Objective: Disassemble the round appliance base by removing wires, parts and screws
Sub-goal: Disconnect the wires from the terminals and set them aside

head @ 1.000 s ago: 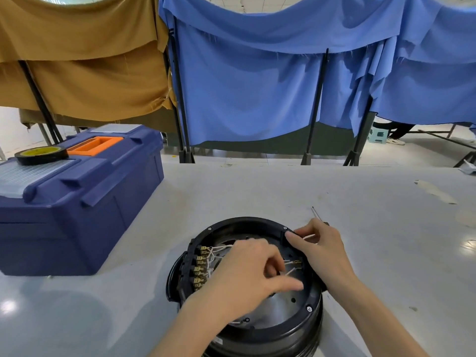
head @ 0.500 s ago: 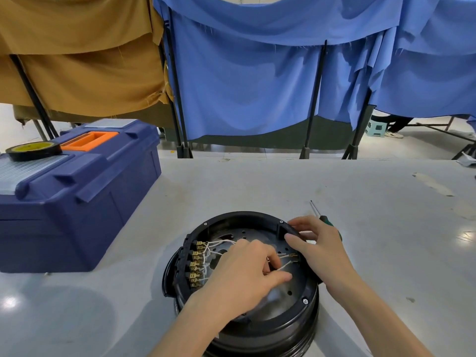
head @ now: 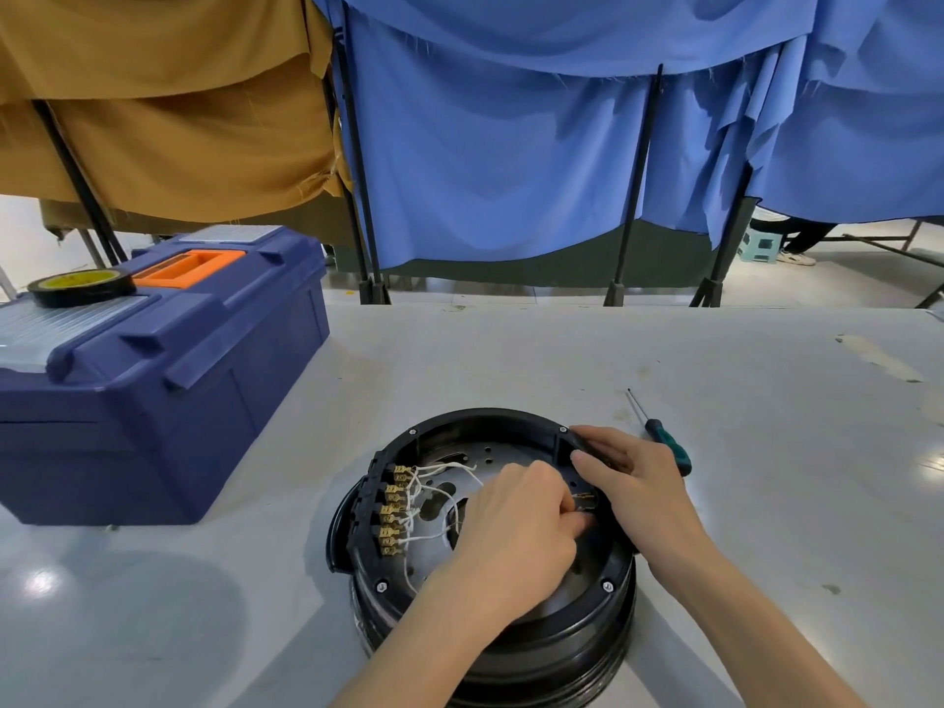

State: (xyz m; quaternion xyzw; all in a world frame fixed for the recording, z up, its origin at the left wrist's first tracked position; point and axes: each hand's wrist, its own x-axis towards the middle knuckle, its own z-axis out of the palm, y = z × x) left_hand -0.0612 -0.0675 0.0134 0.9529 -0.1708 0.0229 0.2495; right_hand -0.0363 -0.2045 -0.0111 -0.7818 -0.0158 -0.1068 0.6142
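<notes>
A round appliance base (head: pixel 485 414) of glossy black plastic is sitting on the near middle of a smooth, pale grey table (head: pixel 511 360), its open top showing a dull silver metal plate pierced with round holes. Four small screws (head: pixel 607 586) are sitting in the black rim. Along the left inner wall a row of brass terminals (head: pixel 391 509) is catching the light, and thin white wires (head: pixel 440 471) are looping from them across the plate. The left hand (head: pixel 516 534) is reaching into the base with fingers bunched and curled, pinching at a small brass connector (head: pixel 585 498) by the right inner wall; the exact contact is partly hidden. The right hand (head: pixel 638 482) is gripping the base's right rim, thumb inside and fingers wrapping over the edge. Just beyond it a slim screwdriver (head: pixel 664 443) with a green and black handle is lying on the table. To the left a boxy navy plastic toolbox (head: pixel 153 390) with an orange handle recess is carrying a black tape roll (head: pixel 81 288). Blue cloth (head: pixel 511 145) and tan cloth (head: pixel 153 94) are hanging in soft folds behind.
</notes>
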